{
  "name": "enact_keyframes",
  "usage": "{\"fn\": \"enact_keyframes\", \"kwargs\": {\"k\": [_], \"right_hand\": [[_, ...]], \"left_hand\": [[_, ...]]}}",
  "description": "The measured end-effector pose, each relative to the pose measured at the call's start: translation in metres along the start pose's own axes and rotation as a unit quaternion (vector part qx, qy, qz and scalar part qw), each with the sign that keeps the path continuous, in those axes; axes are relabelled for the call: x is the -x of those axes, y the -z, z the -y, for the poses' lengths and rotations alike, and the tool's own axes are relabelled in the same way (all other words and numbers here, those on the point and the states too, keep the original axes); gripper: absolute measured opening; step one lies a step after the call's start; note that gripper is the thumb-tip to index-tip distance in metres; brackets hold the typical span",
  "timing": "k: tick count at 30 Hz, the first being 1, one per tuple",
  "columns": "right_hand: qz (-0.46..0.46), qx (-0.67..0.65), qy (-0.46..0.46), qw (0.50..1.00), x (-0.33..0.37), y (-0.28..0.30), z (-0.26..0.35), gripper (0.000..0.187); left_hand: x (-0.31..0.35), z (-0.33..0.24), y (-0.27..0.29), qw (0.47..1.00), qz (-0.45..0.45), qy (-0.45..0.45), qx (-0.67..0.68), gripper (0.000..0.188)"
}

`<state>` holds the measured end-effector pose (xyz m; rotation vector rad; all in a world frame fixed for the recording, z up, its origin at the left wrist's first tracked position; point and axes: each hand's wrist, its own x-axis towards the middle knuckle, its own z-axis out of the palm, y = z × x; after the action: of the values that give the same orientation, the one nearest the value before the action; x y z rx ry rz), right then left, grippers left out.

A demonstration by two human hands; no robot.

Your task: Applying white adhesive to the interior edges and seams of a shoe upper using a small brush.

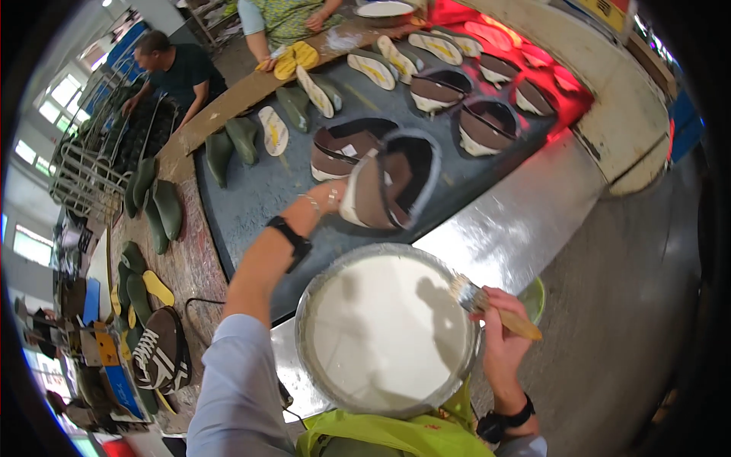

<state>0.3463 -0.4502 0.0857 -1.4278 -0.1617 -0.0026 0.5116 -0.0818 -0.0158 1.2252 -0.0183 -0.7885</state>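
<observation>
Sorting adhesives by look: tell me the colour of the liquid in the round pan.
Milky white liquid, in a grey metal pan; the head view shows it.

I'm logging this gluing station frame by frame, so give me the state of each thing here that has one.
left hand: raised, gripping a shoe upper
shoe upper: held tilted, opening toward the camera
right hand: gripping a brush handle
brush: bristles wet with white, at the pan's rim
pan: filled with white liquid
shoe uppers on the belt: lying apart, openings up
soles: lying flat, yellow-streaked
</observation>
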Motion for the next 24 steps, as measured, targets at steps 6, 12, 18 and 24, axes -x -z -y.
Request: {"fn": "enact_keyframes", "kwargs": {"k": [6, 12, 18, 24], "right_hand": [[-0.028, 0.066, -0.012, 0.997, -0.008, -0.001, -0.001, 0.013], [0.01, 0.099, 0.021, 0.995, 0.0, -0.011, 0.0, 0.019], [0.074, 0.162, 0.053, 0.983, 0.016, -0.014, 0.014, 0.029], [0.101, 0.181, 0.054, 0.977, 0.039, -0.03, 0.032, 0.033]], "left_hand": [[-0.04, 0.034, 0.024, 0.996, -0.051, 0.056, 0.04, 0.046], [0.063, 0.04, 0.0, 0.964, -0.263, 0.038, -0.028, 0.047], [0.255, 0.088, -0.048, 0.895, -0.418, 0.044, -0.151, 0.041], [0.487, 0.155, -0.132, 0.565, -0.704, 0.059, -0.426, 0.027]]}}
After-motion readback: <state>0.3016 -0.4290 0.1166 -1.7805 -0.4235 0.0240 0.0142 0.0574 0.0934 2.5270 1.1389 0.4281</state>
